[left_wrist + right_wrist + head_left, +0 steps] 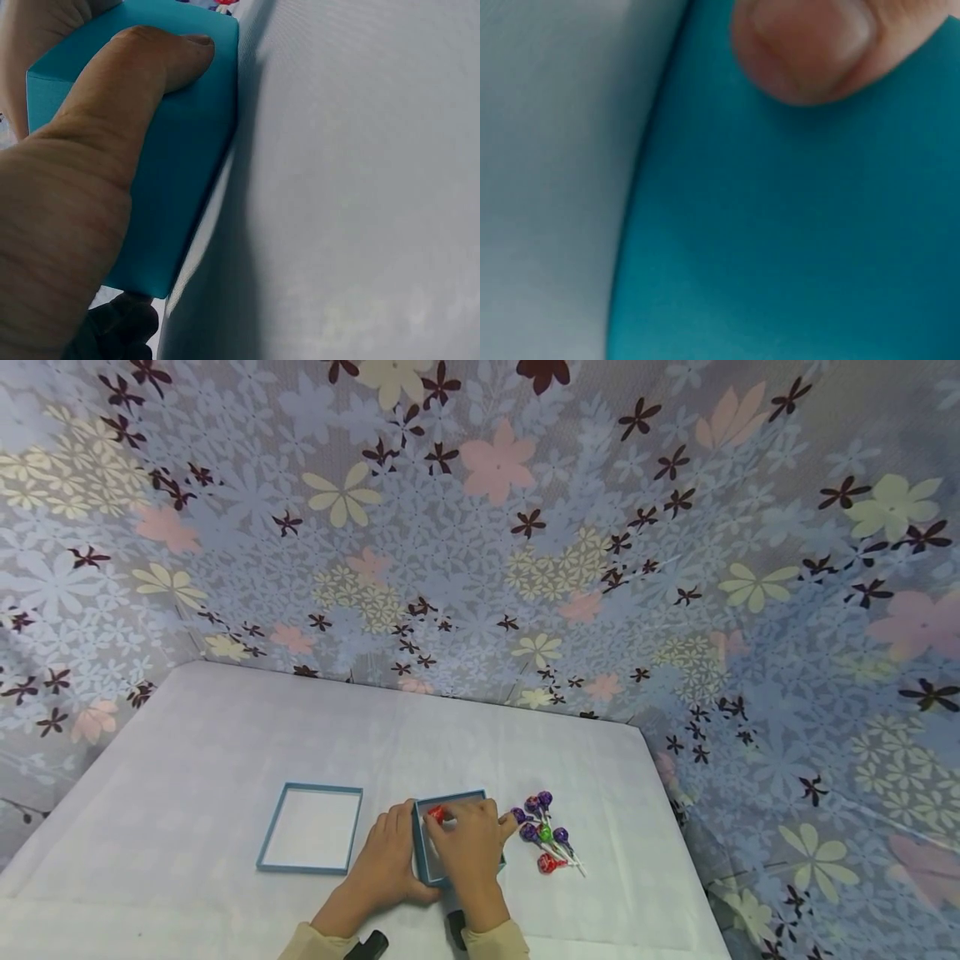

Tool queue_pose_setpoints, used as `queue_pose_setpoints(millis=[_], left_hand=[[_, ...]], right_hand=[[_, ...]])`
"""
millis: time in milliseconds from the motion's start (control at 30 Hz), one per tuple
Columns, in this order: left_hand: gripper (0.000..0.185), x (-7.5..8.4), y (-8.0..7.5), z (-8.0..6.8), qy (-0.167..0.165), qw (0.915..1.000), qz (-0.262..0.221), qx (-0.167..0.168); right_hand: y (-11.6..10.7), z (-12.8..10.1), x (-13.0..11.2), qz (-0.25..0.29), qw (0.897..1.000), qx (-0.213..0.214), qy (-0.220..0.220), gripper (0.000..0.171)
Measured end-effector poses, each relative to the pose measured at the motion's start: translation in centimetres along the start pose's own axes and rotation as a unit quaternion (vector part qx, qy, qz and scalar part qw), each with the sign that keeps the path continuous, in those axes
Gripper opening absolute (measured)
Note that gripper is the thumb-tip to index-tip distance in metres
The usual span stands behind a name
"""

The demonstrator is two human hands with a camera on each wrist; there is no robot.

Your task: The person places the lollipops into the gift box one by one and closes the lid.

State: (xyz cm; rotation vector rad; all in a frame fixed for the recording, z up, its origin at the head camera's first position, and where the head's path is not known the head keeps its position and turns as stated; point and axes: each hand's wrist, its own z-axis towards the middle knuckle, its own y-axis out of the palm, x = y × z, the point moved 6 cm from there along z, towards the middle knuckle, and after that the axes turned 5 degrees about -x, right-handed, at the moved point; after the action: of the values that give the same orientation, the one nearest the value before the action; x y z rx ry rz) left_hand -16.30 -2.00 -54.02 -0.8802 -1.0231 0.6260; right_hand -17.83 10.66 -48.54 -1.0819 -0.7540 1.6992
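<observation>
My left hand (382, 860) grips a teal box (422, 852) at its left side. In the left wrist view the thumb (161, 64) presses on the box's teal outer wall (180, 172). Over the box, my right hand (472, 847) reaches inside and pinches a red-wrapped lollipop (437, 813) near the far left corner. Its stick is hidden by the hand, which covers much of the box's inside. The right wrist view is filled by the teal wall (780, 225) and a thumb tip (810, 45) against it.
Right of the box lies a loose group of lollipops: several purple ones (529, 832), a green one (545, 832) and a red one (547, 862), with white sticks. A shallow teal-edged lid (311, 828) lies to the left on the white-covered table (187, 827). Flowered cloth (450, 568) hangs behind.
</observation>
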Motion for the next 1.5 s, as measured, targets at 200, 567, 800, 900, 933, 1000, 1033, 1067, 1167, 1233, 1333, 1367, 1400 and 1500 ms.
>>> queue_pose_setpoints(millis=[200,567,800,900,933,1000,1033,1067,1167,1233,1333,1367,1400,1500], left_hand=[[0.136,0.1,-0.1,0.1,0.005,0.9998,0.007,0.018],[0.136,0.2,0.0,0.0,-0.005,0.9997,0.015,0.016],[0.137,0.3,0.1,-0.4,-0.015,0.9998,0.001,-0.009],[0.137,0.4,-0.1,-0.3,-0.015,0.9998,0.005,-0.009],[0.137,0.4,-0.1,-0.3,-0.016,0.9998,0.006,-0.008],[0.136,0.3,-0.1,-0.2,-0.018,0.9998,0.007,-0.01],[0.136,0.3,-0.1,-0.1,-0.019,0.9998,0.007,-0.01],[0.136,0.3,-0.1,-0.1,-0.019,0.9998,0.005,-0.01],[0.136,0.3,-0.1,0.0,-0.023,0.9997,0.002,-0.013],[0.136,0.3,-0.1,0.1,-0.024,0.9996,0.001,-0.016],[0.135,0.3,0.0,0.1,-0.025,0.9995,-0.004,-0.019],[0.135,0.3,0.0,0.0,-0.026,0.9995,-0.007,-0.019],[0.135,0.3,0.0,0.0,-0.026,0.9994,-0.008,-0.02],[0.135,0.2,0.0,0.0,-0.027,0.9994,-0.015,-0.018]], right_hand=[[0.3,0.2,-0.3,-0.005,1.0,-0.025,0.002,0.023],[0.9,0.4,-0.8,-0.023,0.997,-0.07,0.011,0.023],[1.4,-0.2,-0.7,-0.025,0.995,-0.092,0.019,0.025],[1.6,-0.2,-0.7,-0.028,0.995,-0.094,0.017,0.024],[1.7,-0.2,-0.7,-0.03,0.995,-0.095,0.016,0.024],[1.8,0.0,-0.7,-0.033,0.994,-0.099,0.017,0.025],[1.9,0.0,-0.7,-0.036,0.994,-0.103,0.018,0.026],[1.9,0.1,-0.7,-0.037,0.993,-0.106,0.02,0.026],[2.0,0.1,-0.6,-0.036,0.992,-0.116,0.027,0.025],[2.1,0.1,-0.6,-0.036,0.992,-0.12,0.03,0.023],[2.2,0.0,-0.6,-0.036,0.992,-0.12,0.031,0.022],[2.3,0.0,-0.5,-0.037,0.992,-0.121,0.031,0.022],[2.3,0.0,-0.5,-0.038,0.992,-0.12,0.03,0.022],[2.3,0.1,-0.5,-0.041,0.992,-0.119,0.028,0.022]])
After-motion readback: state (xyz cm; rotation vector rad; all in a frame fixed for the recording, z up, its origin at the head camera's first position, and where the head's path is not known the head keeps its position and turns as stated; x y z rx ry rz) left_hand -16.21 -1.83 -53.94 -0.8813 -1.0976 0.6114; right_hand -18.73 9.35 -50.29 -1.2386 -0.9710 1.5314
